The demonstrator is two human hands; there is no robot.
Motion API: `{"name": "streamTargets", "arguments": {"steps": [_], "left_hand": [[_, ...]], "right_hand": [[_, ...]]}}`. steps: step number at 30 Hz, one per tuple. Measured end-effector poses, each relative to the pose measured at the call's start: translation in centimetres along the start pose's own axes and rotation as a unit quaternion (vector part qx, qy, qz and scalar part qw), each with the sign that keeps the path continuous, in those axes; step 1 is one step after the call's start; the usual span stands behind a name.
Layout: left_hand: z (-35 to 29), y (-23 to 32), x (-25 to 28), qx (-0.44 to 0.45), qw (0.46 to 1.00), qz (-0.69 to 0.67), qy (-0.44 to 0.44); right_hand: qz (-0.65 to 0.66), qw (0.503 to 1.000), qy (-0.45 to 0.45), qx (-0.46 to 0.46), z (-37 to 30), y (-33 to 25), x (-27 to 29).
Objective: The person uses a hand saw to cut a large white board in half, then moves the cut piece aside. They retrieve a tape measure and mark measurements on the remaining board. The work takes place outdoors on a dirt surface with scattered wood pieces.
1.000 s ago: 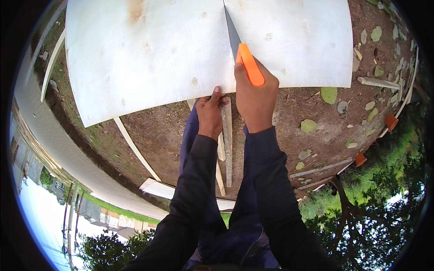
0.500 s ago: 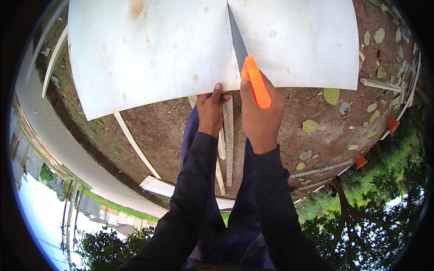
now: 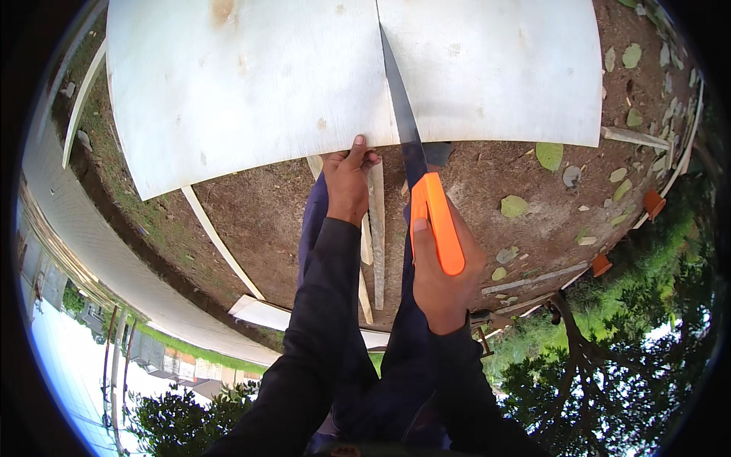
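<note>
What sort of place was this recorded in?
It is outdoors, probably a yard or garden plot: there is bare brown soil with loose leaves lying on it, a leafy tree to the lower right, and open sky at the lower left.

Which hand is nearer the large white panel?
Left hand, touching the large white panel at its near edge; the right hand is back from it, around the orange handsaw handle.

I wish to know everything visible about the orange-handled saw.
The saw has a grey, metal-looking blade tapering away from an orange, plastic-looking handle. The right-hand grip closes around the handle; the blade slants forward and slightly left, its far end at the cut in the white sheet, teeth indistinct.
</note>
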State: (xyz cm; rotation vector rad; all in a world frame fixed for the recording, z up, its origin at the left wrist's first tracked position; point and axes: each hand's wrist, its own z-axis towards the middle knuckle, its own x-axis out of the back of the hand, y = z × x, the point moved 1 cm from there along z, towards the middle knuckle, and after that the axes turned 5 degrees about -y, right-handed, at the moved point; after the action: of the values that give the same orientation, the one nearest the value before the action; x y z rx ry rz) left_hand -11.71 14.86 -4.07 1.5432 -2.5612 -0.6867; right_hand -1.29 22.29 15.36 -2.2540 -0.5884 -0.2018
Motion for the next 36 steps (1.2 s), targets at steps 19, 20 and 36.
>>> {"name": "streamTargets", "arguments": {"steps": [19,20,36], "left_hand": [[0.3,0.4,-1.2,-0.016,1.0,-0.001,0.007],[0.6,0.2,-1.1,-0.008,1.0,0.001,-0.002],[1.9,0.1,-0.7,-0.017,0.999,0.038,0.0]], "right_hand": [[-0.035,0.998,-0.03,-0.034,-2.5,0.2,1.8],[-0.011,1.0,-0.017,-0.003,1.6,0.9,0.1],[0.013,0.997,-0.046,-0.061,3.5,1.0,-1.1]]}}
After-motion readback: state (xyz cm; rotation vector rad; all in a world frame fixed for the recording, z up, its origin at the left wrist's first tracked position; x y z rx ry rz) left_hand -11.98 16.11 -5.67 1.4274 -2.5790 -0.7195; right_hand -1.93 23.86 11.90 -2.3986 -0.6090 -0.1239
